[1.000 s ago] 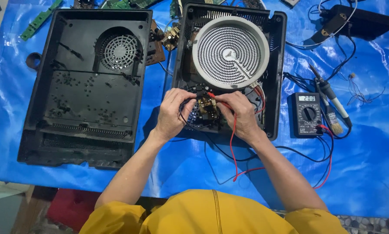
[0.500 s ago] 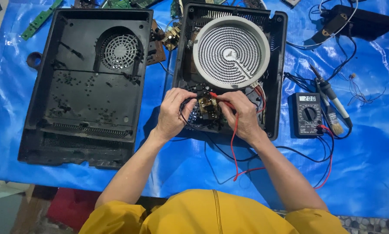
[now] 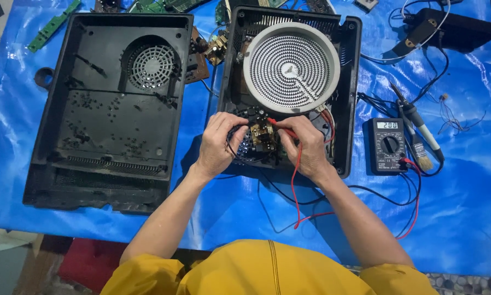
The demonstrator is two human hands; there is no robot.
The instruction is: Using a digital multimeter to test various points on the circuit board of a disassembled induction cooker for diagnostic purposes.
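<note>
The right hand [image 3: 307, 146] pinches a red probe [image 3: 281, 127] and the left hand [image 3: 219, 143] apparently a black one, both on the circuit board [image 3: 262, 136] below the heating coil [image 3: 291, 68]; steady tips matter.

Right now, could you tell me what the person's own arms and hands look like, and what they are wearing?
Both arms are bare from the short sleeves down. The left hand and right hand wear no gloves, and no rings or watch show. The yellow shirt has a seam down its middle.
</note>
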